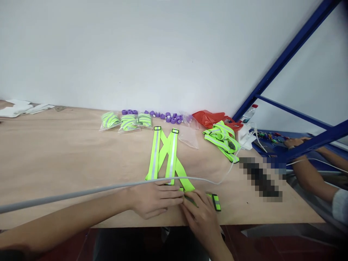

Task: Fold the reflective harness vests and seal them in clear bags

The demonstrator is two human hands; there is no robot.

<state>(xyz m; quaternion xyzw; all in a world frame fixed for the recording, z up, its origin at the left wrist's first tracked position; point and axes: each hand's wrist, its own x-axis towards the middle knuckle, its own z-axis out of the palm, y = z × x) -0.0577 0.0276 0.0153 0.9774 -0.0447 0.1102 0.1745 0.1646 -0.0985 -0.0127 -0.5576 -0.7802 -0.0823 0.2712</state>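
Tabletop (pixel 67 152), left hand (pixel 156 198) flat, right hand (pixel 203 214) arched, both over green straps (pixel 171 159), grips unclear

No legible text or numbers.

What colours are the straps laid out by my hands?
The straps are bright yellow-green, some showing a silver-grey lengthwise stripe; best seen in the head view.

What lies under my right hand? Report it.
A yellow-green strap runs in under the fingers of your right hand. What lies beneath the palm cannot be seen; the hand covers it.
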